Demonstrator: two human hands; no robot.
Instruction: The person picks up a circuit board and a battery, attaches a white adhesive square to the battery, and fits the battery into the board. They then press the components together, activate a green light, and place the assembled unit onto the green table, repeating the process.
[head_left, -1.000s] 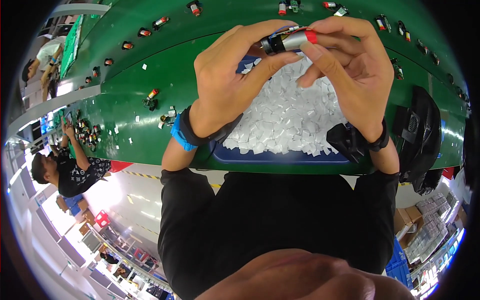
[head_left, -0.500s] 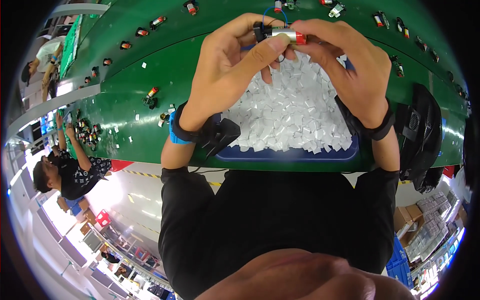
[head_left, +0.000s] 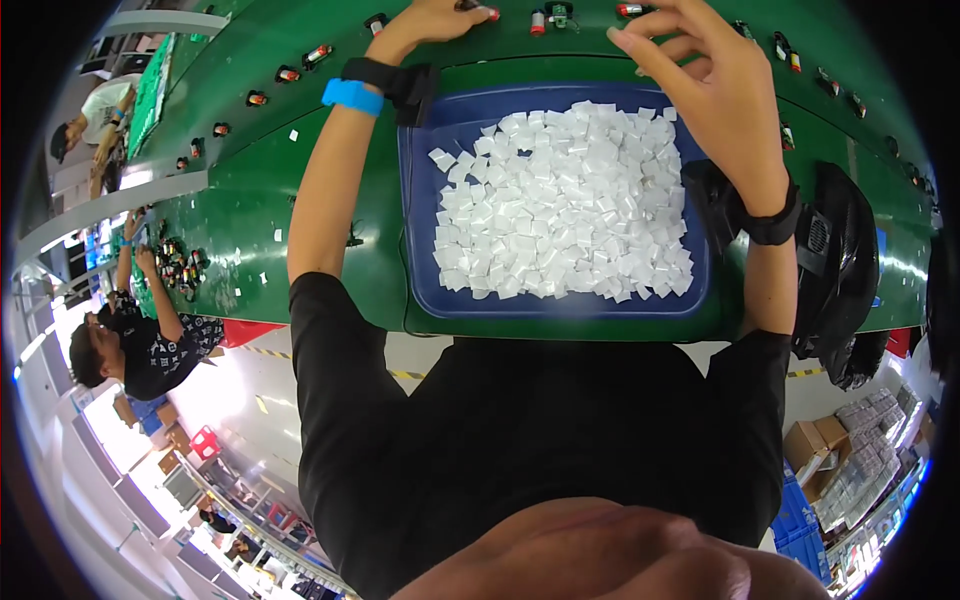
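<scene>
At the far edge of the view, my left hand (head_left: 432, 22) is closed on a small cylindrical battery assembly (head_left: 489, 13) with a red end; part of it is hidden by the fingers and the frame edge. My right hand (head_left: 712, 85) hovers beyond the tray's far right corner, fingers bent and apart, with nothing in it. Just past its fingertips lies another red-ended battery assembly (head_left: 632, 10). Between my forearms stands a blue tray (head_left: 420, 230) heaped with small white square pieces (head_left: 560, 210).
More battery assemblies (head_left: 318, 55) form a curved row on the green bench (head_left: 255, 150). A black bag (head_left: 835, 270) lies right of the tray. To the left, a co-worker (head_left: 150, 335) reaches toward a pile of assemblies (head_left: 180, 270); another person (head_left: 100, 110) sits farther off.
My hands have parted from above the tray. The left has carried the battery assembly far and left; the right has let go of it. An assembly left of the tray no longer shows.
</scene>
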